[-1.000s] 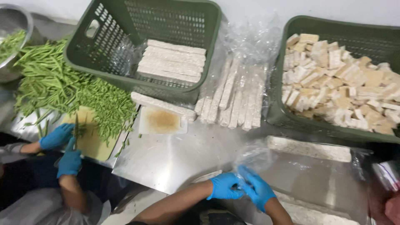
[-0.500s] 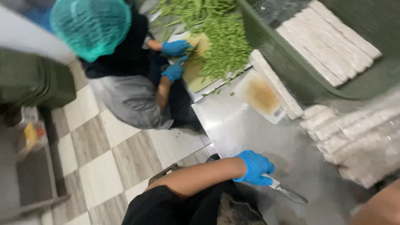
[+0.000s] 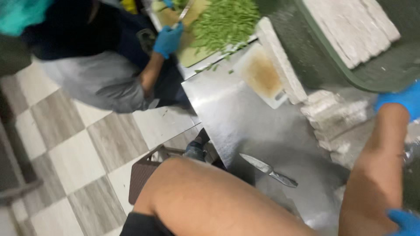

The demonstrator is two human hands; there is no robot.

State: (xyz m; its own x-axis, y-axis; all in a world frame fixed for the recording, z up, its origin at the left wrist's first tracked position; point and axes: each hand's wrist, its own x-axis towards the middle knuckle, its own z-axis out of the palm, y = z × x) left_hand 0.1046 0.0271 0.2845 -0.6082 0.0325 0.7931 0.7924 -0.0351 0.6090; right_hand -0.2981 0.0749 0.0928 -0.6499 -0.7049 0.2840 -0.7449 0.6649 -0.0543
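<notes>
My right hand [image 3: 401, 99], in a blue glove, reaches to the right edge of the view, beside the rim of a green crate [image 3: 332, 61] and just above a pile of pale white blocks [image 3: 337, 114]. It is partly cut off. Only a bit of blue glove shows my left hand [image 3: 403, 221] at the bottom right corner; my bare arm runs along the bottom. A steel knife [image 3: 267, 170] lies alone on the metal table [image 3: 227, 113], held by no hand.
A small white cutting board [image 3: 261, 75] with a brown stain lies by a long white block [image 3: 280, 61]. A seated co-worker in blue gloves [image 3: 168, 39] works a heap of green beans [image 3: 223, 19]. Checkered floor and a brown stool [image 3: 142, 175] are at left.
The view has swung further toward the table. The knife, at my gloved left hand half a second ago, now lies free on the table. My right arm has reached up to the white blocks.
</notes>
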